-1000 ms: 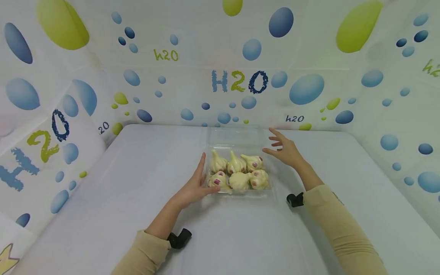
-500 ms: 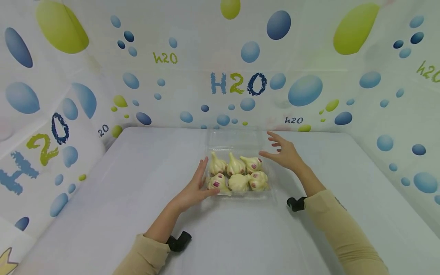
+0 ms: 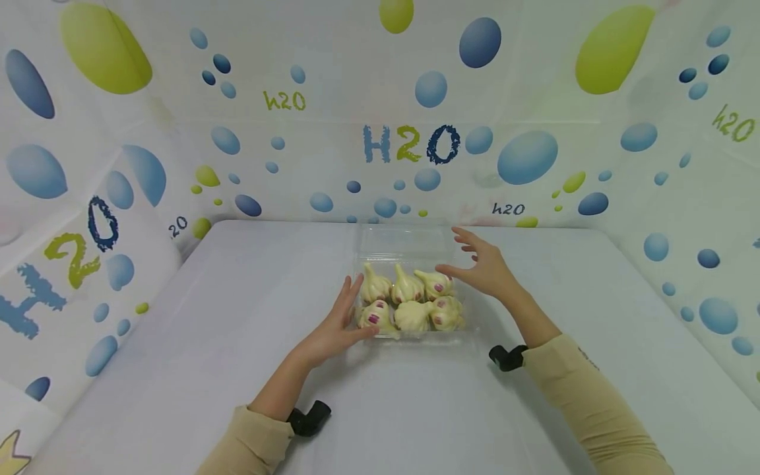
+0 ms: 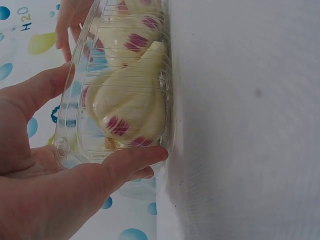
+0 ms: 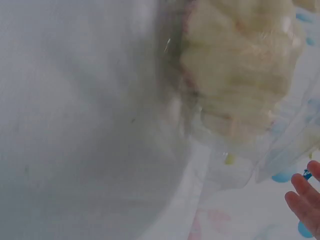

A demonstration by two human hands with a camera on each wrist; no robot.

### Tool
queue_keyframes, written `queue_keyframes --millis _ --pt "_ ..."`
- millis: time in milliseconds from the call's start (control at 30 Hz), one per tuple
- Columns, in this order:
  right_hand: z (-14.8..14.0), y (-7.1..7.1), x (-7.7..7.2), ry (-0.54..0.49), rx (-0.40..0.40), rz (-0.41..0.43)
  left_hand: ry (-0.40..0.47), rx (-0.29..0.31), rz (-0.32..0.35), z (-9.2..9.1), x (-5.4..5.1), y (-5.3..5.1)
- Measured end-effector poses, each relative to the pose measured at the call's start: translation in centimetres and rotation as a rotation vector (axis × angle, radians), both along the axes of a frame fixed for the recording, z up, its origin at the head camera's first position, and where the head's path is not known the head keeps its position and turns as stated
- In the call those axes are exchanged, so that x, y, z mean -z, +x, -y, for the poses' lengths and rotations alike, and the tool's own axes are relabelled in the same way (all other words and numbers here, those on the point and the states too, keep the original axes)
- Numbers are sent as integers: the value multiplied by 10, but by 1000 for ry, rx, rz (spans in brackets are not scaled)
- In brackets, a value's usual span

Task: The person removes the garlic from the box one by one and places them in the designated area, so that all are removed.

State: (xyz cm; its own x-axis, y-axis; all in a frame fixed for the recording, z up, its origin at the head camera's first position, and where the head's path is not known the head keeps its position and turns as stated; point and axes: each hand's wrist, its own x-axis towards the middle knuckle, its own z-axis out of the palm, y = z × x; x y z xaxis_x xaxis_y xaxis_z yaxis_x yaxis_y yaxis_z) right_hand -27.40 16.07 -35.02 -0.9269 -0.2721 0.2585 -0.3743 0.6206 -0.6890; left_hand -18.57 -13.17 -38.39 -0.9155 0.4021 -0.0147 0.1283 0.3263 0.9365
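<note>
A clear plastic clamshell container point(image 3: 433, 338) stands on the white table, its transparent lid point(image 3: 406, 241) laid back on the far side. Inside sit several pale garlic bulbs point(image 3: 412, 315) with purple patches, in two rows. My left hand point(image 3: 332, 331) touches the container's left side, fingers straight along the wall and thumb at the front left corner. In the left wrist view a garlic bulb point(image 4: 130, 102) shows through the clear wall beside that hand. Over the far right corner, near the lid's hinge, my right hand point(image 3: 489, 267) is spread and holds nothing. The right wrist view is blurred.
White sheeting point(image 3: 332, 152) printed with blue and green drops and "H2O" lettering rises behind and beside the table point(image 3: 267, 284). Black wrist-camera mounts point(image 3: 310, 418) stick out below both sleeves.
My right hand has moved left, closer over the container's far right corner. The left hand stays at the left side with only a slight shift. Garlic and container look unmoved.
</note>
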Motion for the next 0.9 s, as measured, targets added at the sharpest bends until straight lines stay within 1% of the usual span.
queue_keyframes --millis 67,133,400,567,733,900 --pt "4 1 -1 -10 -7 -2 1 0 -2 0 2 -1" --pt "8 3 -2 -14 -12 -6 -2 -5 -8 1 9 -4" --pt "23 9 -3 -9 -31 -31 -9 -10 -1 0 6 -3" --pt "33 12 -2 -23 -61 0 -18 -3 -7 1 7 -3" --pt "42 14 1 -3 -89 -5 -14 0 -8 1 6 -3" --pt "54 17 2 -27 -123 1 -8 -6 2 2 6 -2"
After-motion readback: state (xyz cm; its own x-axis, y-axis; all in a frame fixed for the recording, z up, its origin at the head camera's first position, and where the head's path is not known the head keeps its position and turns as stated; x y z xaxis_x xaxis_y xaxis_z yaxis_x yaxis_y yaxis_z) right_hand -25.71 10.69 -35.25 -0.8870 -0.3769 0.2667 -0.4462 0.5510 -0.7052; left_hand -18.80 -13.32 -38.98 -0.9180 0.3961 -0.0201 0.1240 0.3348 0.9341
